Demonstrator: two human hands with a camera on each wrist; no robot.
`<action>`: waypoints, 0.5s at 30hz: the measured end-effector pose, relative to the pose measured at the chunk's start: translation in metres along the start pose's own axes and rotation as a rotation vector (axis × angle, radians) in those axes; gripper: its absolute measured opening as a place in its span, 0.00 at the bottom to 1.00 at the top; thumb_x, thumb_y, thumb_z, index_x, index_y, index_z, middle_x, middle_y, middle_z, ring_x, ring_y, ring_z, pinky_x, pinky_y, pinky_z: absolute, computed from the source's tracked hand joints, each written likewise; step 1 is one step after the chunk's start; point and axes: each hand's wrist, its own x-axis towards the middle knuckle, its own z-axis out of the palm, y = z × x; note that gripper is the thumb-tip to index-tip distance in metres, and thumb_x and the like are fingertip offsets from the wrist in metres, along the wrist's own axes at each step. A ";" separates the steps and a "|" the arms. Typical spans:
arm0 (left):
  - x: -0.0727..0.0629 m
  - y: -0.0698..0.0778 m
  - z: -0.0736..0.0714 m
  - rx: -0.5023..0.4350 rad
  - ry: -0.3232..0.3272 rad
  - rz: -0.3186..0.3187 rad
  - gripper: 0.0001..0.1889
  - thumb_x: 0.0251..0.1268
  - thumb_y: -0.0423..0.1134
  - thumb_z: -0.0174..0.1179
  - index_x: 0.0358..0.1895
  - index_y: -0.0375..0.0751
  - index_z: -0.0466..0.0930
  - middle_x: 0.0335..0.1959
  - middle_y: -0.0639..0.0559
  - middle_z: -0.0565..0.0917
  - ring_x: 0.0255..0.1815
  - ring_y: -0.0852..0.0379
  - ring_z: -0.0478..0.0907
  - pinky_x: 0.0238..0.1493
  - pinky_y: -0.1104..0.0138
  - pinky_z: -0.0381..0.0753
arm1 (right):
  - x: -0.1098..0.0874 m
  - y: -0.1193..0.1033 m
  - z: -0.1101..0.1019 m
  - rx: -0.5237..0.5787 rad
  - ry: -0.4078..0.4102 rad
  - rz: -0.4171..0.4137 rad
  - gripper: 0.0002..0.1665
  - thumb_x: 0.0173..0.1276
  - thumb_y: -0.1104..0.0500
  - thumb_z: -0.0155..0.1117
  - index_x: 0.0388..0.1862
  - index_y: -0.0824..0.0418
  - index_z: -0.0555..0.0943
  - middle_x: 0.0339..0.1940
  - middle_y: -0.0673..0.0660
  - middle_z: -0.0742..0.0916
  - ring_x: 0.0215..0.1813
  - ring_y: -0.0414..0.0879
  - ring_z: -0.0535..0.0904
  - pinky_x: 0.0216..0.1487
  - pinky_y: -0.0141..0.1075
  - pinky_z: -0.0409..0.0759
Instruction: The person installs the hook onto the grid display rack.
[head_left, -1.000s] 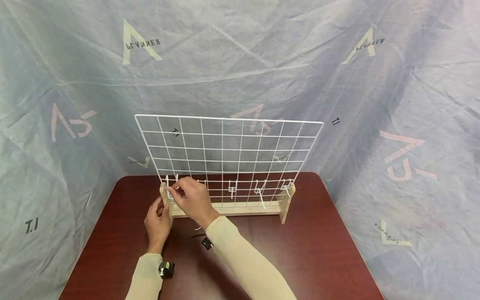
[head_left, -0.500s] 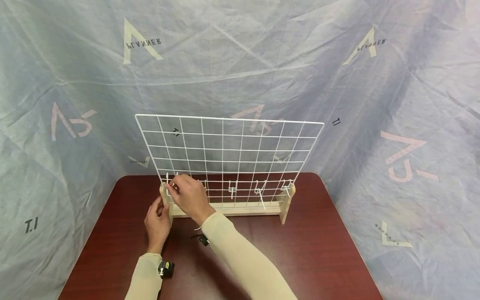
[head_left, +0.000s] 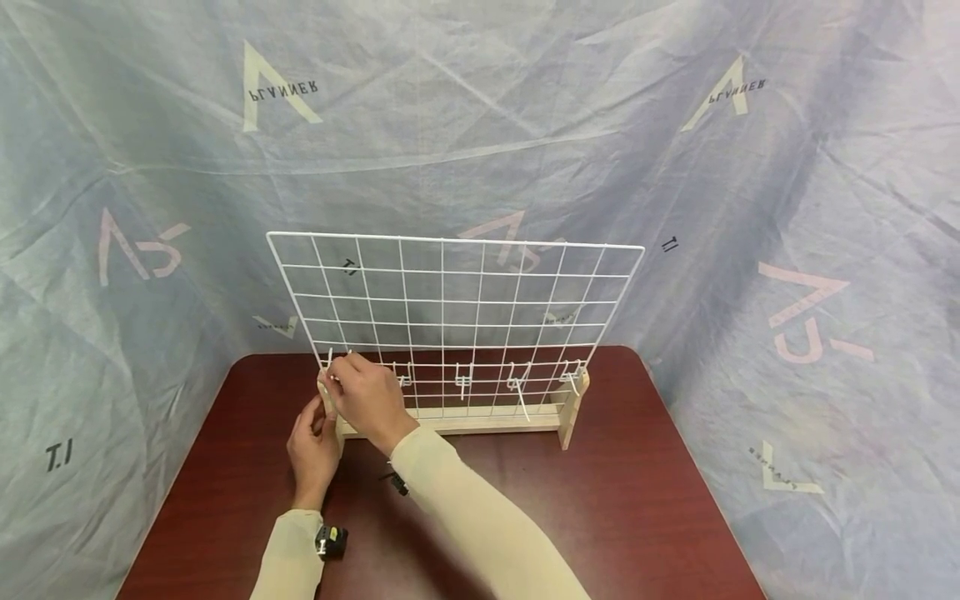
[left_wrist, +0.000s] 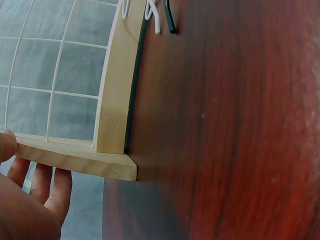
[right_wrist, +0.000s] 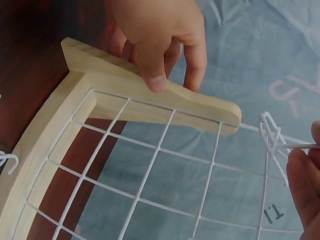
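Note:
A white wire grid panel stands in a pale wooden base on the table. My left hand holds the base's left upright, thumb on one side and fingers on the other, as the left wrist view also shows at the wooden piece. Over the grid's lower left corner, my right hand pinches the stem of a white wire hook. That hook's bent back end lies at the grid wires just past the upright's rounded tip. In the head view my right fingers cover most of it.
Several more white hooks hang along a low grid row, among them one hook mid-panel and a long hook to its right. A dark hook and a white hook tip show beside the base. Grey cloth surrounds the red-brown table.
My right hand has shifted slightly left along the grid, baring more of the hook on its right. The left hand stays on the upright.

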 end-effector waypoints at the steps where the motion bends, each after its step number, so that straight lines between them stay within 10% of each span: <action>1: 0.000 0.000 0.000 0.001 0.001 0.002 0.22 0.77 0.38 0.65 0.70 0.42 0.80 0.56 0.34 0.85 0.46 0.82 0.74 0.46 0.91 0.69 | -0.001 -0.001 0.000 0.005 0.006 -0.003 0.13 0.67 0.53 0.79 0.29 0.51 0.82 0.29 0.44 0.85 0.24 0.34 0.81 0.27 0.24 0.78; 15: -0.002 0.003 0.000 -0.004 -0.007 -0.031 0.23 0.77 0.38 0.65 0.71 0.43 0.80 0.57 0.34 0.85 0.46 0.84 0.75 0.45 0.92 0.68 | -0.006 -0.001 -0.007 -0.029 0.086 0.025 0.12 0.66 0.59 0.75 0.25 0.51 0.81 0.26 0.43 0.85 0.25 0.33 0.81 0.28 0.23 0.78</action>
